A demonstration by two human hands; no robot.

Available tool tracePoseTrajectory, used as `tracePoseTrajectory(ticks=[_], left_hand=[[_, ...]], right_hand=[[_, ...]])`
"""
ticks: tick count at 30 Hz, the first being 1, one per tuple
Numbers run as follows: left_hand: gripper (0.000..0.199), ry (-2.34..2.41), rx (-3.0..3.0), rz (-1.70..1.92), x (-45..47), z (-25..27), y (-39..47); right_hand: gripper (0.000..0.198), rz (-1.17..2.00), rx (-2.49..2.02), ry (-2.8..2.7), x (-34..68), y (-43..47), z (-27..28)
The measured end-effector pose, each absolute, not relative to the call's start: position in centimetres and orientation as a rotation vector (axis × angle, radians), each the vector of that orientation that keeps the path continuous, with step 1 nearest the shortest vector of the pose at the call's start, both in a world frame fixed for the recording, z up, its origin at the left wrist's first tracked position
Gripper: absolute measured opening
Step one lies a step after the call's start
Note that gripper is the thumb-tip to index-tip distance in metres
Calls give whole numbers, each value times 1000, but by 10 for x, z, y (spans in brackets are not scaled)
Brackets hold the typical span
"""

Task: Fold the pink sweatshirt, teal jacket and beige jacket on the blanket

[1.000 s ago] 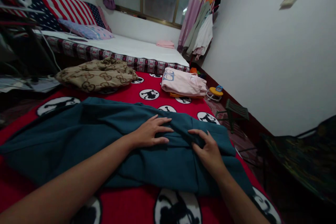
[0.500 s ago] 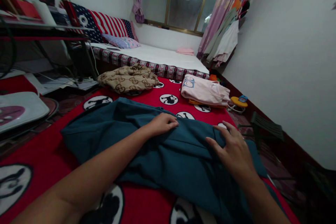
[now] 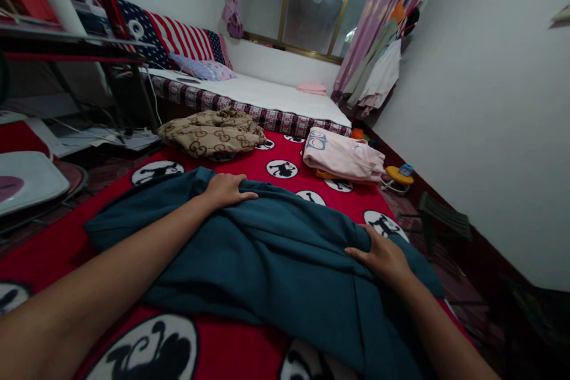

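Observation:
A dark teal garment (image 3: 307, 276) lies spread and wrinkled across the red blanket; its exact kind I cannot tell. Along its far edge, toward the left, my left hand (image 3: 226, 190) is closed on the cloth, the fingers over the edge and the thumb on the near side. My right hand (image 3: 383, 255) grips the same far edge further right, its fingertips hidden behind the fabric. Between the two hands the cloth is bunched into a raised fold.
The red blanket (image 3: 236, 344) has round monkey prints. Beyond the garment are a brown patterned cloth (image 3: 214, 133) and folded pink clothing (image 3: 341, 154). A bed (image 3: 267, 95) stands at the back, a desk (image 3: 75, 50) at left, and stools (image 3: 399, 176) by the right wall.
My left hand has moved left along the garment's far edge. My right hand, open and above the cloth before, has closed on that edge. The cloth there has bunched up.

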State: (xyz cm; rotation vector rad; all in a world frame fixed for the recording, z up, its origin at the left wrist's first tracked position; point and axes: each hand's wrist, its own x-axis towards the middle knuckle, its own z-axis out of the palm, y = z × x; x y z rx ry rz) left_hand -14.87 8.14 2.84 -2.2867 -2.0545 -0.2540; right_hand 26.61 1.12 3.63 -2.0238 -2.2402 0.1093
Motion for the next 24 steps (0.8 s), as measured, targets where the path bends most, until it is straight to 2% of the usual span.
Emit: tracePoseTrajectory(ticks=[3, 5, 10, 13, 17, 21, 24], left_hand=[[63, -1982, -2284, -365, -145, 23, 74], [58, -1877, -2269, -388, -144, 24, 74], [57, -1768, -2132, -475, -146, 54, 103], [59, -1786, -2021, -540, -145, 68, 133], [55, -1827, -2069, -462, -142, 50, 162], [59, -1983, -2082, -414, -141, 21, 171], [60, -1951, -2104, -483, -141, 15, 171]], right_hand=[[39, 81, -2019, -2194, 262, 2, 35], [35, -48, -1962, -2155, 261, 2, 40], [37, -269, -1840, -2055, 257, 34, 77], [45, -393, -1874, -1998, 250, 69, 85], [59, -331, -1947, -1951, 247, 114, 48], [59, -210, -1963, -1879, 257, 139, 4], [62, -229, -1934, -1882, 263, 144, -6]])
